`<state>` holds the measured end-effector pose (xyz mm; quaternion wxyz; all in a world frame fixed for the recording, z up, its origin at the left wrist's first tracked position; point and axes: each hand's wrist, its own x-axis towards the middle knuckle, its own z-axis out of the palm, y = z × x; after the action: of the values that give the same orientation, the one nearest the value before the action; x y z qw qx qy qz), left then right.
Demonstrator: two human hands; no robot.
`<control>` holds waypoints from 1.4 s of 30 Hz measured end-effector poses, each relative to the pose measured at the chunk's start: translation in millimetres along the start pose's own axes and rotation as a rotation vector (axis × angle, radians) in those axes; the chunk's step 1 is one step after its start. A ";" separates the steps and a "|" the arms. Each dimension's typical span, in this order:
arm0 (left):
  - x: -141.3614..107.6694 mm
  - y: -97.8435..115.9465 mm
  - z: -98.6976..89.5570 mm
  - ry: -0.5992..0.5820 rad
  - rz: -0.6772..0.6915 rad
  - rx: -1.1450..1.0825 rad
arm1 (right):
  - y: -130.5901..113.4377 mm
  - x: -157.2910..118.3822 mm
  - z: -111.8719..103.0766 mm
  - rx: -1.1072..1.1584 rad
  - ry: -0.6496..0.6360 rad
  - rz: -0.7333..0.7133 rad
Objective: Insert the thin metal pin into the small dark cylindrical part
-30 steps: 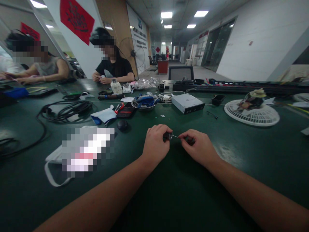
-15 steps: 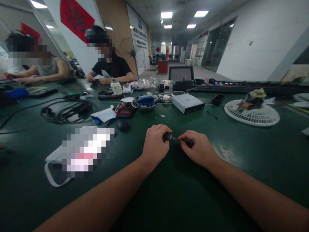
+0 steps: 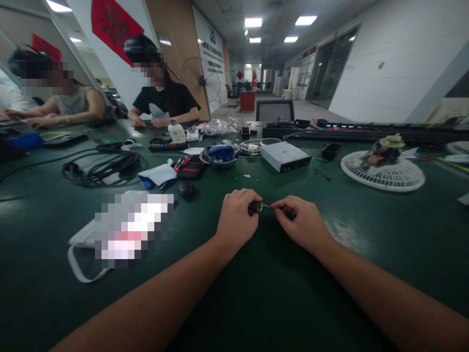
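My left hand (image 3: 236, 217) is closed around a small dark cylinder with a shiny metal end (image 3: 258, 207); most of it is hidden in the fingers, so its kind is unclear. Facing it, my right hand (image 3: 304, 220) pinches what looks like a thin screwdriver (image 3: 266, 206). The slim metal shaft points left and reaches the cylinder's shiny end. A dark part, probably the handle, shows inside the right hand's curled fingers. Both hands are held over the green table (image 3: 256, 298), near its middle.
Ahead lie a metal disc drive (image 3: 284, 155), a bowl with blue gloves (image 3: 220, 155) and a black mouse (image 3: 186, 189). To the right is a white fan grille (image 3: 383, 171); coiled black cable (image 3: 100, 166) lies left. Two people sit at the far left.
My right hand has shifted slightly, with the fingertips a little higher, and the thin shaft lies at nearly the same place. The person opposite has lowered their hands.
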<state>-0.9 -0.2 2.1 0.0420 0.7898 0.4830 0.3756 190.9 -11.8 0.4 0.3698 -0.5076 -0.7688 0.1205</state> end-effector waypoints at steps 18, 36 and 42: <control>0.9 2.0 1.3 0.009 -0.005 -0.026 | -1.9 -1.8 -2.1 0.063 -0.055 -0.102; 0.3 0.6 -0.6 0.010 -0.007 0.009 | -4.2 -0.6 -1.8 -0.004 -0.099 -0.063; -0.6 1.5 -1.9 -0.030 0.036 0.004 | -6.4 -0.7 0.5 -0.052 -0.019 -0.008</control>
<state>-1.2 -2.0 3.7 0.0410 0.8039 0.4689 0.3637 186.3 -15.2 3.3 0.3496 -0.5130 -0.7771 0.1036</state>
